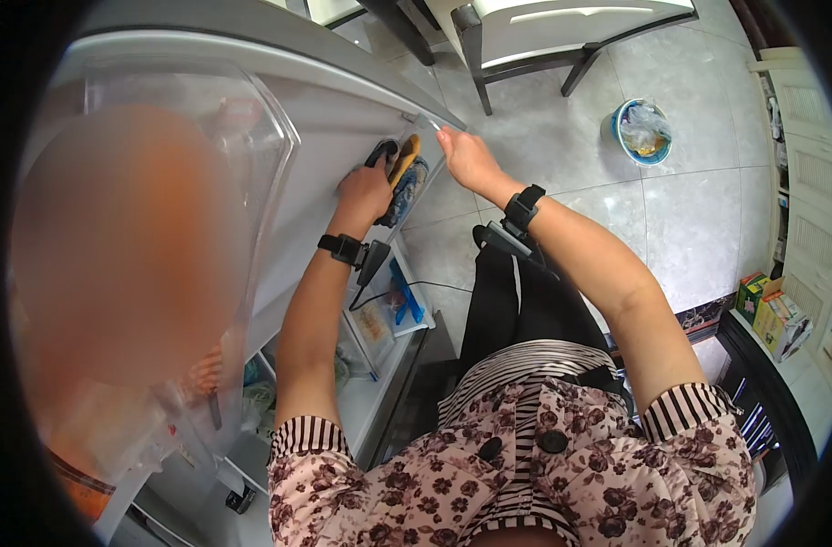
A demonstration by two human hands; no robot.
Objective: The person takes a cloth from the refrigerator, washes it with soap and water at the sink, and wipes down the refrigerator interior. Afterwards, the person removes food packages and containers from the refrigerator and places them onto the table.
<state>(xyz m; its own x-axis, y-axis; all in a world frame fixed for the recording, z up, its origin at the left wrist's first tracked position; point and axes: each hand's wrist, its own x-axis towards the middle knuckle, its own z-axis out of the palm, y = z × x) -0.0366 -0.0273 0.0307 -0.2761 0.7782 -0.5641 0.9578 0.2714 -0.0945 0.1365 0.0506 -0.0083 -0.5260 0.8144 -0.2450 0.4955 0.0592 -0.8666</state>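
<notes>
An open refrigerator door (320,109) stands in front of me. My left hand (367,193) reaches into its door shelf, fingers curled at a dark object (382,153) whose kind I cannot make out. Beside that hand, a yellow item (405,159) and a blue patterned packet (407,193) stand in the shelf. My right hand (473,164) is closed on the door's edge, with thumb and fingers pinched near a thin white strip (436,126). Both wrists wear black straps with small dark devices. The left fingertips are partly hidden.
Below my left forearm are refrigerator shelves with bagged items (259,401) and a blue item (404,296). A clear plastic panel (274,137) and a blurred patch fill the left. On the floor stands a bin (642,137); a chair (475,55) is beyond. Boxes (776,314) sit right.
</notes>
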